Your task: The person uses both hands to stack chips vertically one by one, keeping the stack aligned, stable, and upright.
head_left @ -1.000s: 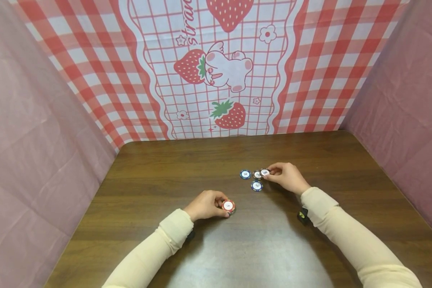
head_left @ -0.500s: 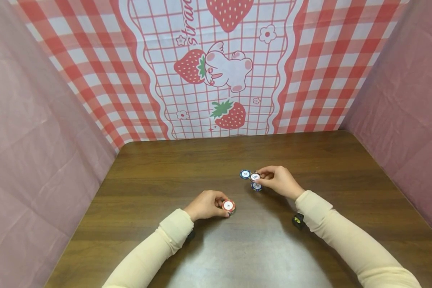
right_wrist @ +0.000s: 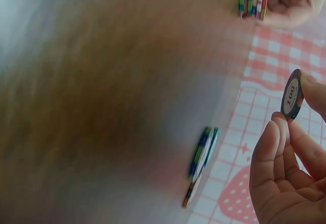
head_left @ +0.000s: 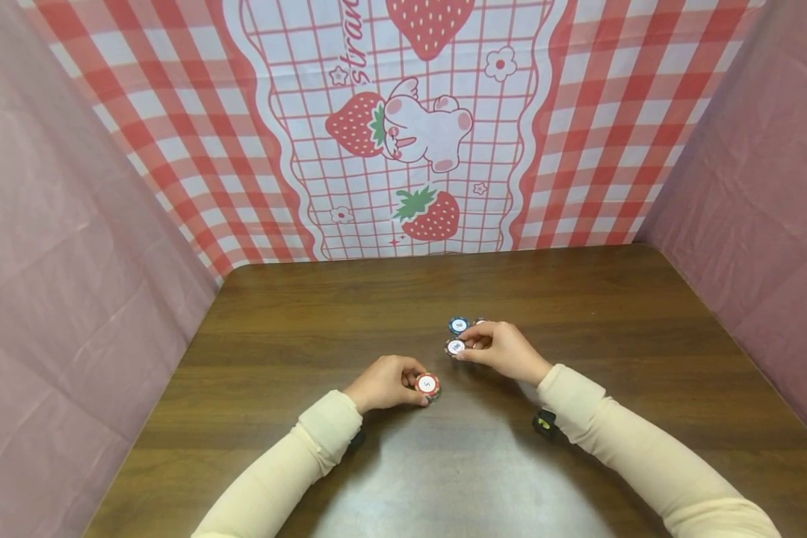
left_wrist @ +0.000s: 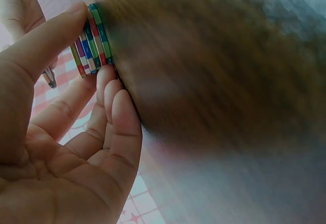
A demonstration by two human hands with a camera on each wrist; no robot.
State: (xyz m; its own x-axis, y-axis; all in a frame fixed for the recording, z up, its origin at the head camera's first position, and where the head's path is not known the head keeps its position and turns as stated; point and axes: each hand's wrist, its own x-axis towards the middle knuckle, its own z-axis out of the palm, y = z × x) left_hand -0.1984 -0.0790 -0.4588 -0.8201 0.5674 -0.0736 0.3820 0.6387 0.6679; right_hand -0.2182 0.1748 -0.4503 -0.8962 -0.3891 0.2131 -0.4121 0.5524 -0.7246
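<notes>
My left hand [head_left: 388,384] grips a stack of poker chips [head_left: 427,385] by its edge, low over or on the table. A red chip marked 5 tops the stack, and the left wrist view shows several coloured edges pressed together [left_wrist: 96,40]. Between thumb and fingers, my right hand [head_left: 504,350] pinches a dark-edged poker chip [head_left: 455,347], raised off the table and marked 100 in the right wrist view [right_wrist: 292,94]. Just beyond it lies a blue chip [head_left: 459,326]. Another chip [head_left: 480,321] is mostly hidden by the right hand's fingers.
The brown wooden table [head_left: 296,314] meets a red-and-white strawberry cloth [head_left: 430,134] at its far edge. Pink curtains [head_left: 94,246] hang at both sides. In the right wrist view, loose chips [right_wrist: 202,154] appear edge-on.
The right hand has carried the dark chip leftward and nearer, away from the other dark chip and towards the stack. The left hand and its stack have stayed in place.
</notes>
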